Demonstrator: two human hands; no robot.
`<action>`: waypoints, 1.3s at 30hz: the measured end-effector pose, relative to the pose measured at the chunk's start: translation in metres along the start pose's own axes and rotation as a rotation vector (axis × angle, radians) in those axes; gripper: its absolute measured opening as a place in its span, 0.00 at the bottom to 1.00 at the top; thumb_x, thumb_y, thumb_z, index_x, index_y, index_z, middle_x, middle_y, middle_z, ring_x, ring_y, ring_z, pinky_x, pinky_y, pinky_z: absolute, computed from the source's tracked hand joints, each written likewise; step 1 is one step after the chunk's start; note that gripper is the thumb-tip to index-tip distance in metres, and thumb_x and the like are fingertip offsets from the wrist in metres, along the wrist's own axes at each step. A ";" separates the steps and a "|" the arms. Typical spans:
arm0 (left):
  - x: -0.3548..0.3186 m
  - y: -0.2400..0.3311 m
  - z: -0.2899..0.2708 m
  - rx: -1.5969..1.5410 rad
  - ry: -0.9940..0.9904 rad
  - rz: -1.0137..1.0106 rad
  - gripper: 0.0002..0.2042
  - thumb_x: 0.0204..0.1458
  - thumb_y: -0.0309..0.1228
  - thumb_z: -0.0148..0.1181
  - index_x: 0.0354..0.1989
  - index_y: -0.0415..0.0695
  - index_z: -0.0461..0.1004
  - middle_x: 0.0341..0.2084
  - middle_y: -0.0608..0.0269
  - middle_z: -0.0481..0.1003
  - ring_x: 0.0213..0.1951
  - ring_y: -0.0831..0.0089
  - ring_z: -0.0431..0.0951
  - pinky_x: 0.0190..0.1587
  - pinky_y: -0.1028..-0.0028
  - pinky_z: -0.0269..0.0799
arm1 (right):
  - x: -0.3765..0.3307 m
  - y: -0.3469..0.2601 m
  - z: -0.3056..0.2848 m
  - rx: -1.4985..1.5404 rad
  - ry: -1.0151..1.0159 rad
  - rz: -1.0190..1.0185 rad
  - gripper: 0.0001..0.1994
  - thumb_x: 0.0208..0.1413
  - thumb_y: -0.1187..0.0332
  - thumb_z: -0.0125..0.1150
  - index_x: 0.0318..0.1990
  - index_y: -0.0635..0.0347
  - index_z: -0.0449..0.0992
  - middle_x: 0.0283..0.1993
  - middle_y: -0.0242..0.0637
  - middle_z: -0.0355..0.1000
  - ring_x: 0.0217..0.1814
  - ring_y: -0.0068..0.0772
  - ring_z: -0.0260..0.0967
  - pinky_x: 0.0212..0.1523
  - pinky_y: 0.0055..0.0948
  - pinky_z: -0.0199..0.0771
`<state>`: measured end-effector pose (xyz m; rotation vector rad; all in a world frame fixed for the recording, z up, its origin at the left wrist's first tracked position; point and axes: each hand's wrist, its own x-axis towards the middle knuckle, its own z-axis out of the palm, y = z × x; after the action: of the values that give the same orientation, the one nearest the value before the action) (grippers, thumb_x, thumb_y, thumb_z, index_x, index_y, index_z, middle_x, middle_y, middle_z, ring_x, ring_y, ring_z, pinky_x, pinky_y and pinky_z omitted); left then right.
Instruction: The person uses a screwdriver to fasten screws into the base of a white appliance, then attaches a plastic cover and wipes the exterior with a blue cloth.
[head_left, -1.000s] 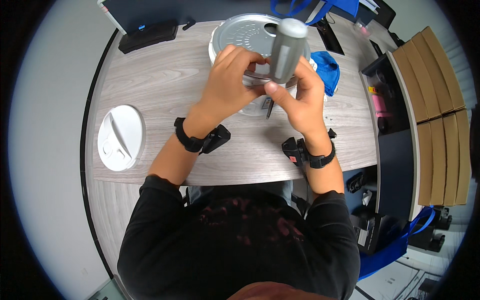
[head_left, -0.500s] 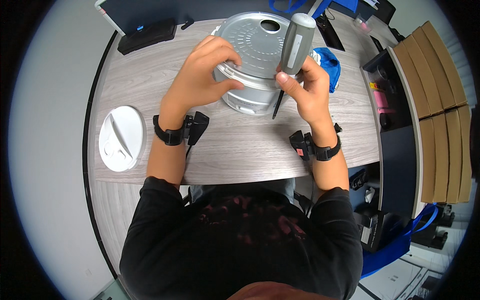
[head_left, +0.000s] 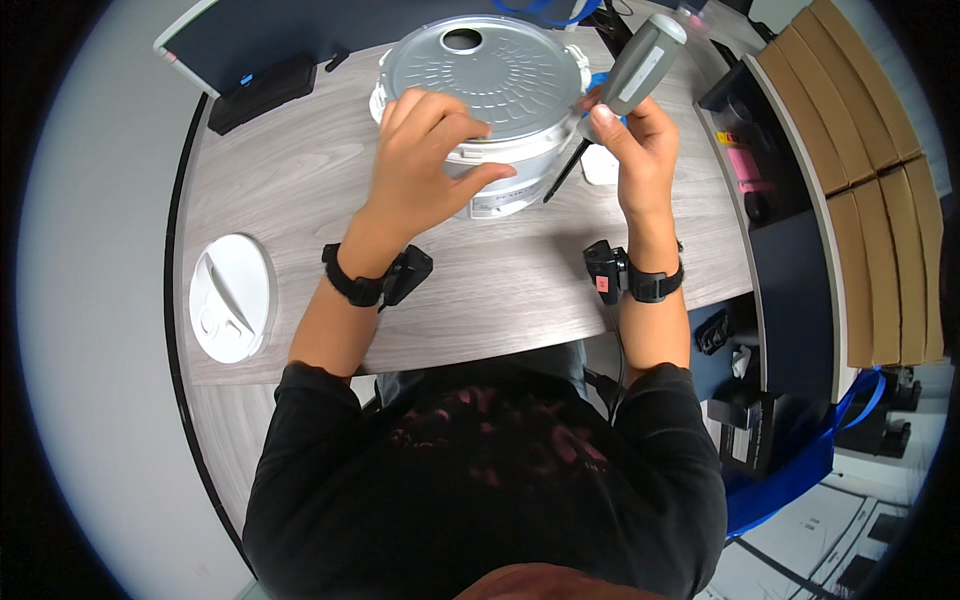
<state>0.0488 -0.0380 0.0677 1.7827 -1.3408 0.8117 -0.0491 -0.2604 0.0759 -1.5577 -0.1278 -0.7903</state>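
Observation:
A round silver-and-white appliance (head_left: 525, 165), which looks like a rice cooker, stands at the far side of the desk. Its ridged metal top (head_left: 490, 85) has a dark round hole at the upper left. My left hand (head_left: 430, 165) is at the front left rim, with fingers bent over the edge and thumb spread apart; it holds nothing. To the right of the appliance, my right hand (head_left: 640, 145) grips a grey-handled screwdriver (head_left: 640, 65). The screwdriver is tilted, its black shaft pointing down and left, and its tip is near the appliance's lower front.
A white oval cover (head_left: 240, 300) lies at the desk's left edge. A black case (head_left: 262, 95) sits at the back left. A white piece (head_left: 600, 165) shows right of the appliance. Cardboard boxes (head_left: 880, 200) and a shelf (head_left: 790, 250) flank the right.
The appliance has turned counterclockwise, bringing its hole from upper right to upper left. My right hand has moved right with the screwdriver, now more tilted.

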 end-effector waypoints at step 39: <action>0.007 0.077 0.196 -0.350 -0.784 -0.487 0.04 0.53 0.28 0.66 0.31 0.42 0.82 0.28 0.57 0.83 0.30 0.62 0.83 0.35 0.66 0.77 | -0.097 0.023 -0.145 -0.275 0.426 0.282 0.08 0.57 0.67 0.70 0.35 0.64 0.80 0.20 0.20 0.63 0.23 0.12 0.53 0.25 0.21 0.52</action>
<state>-0.0146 -0.2221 -0.0139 2.0777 -1.2923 -0.4155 -0.1685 -0.3613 -0.0056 -1.5798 0.5206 -0.9202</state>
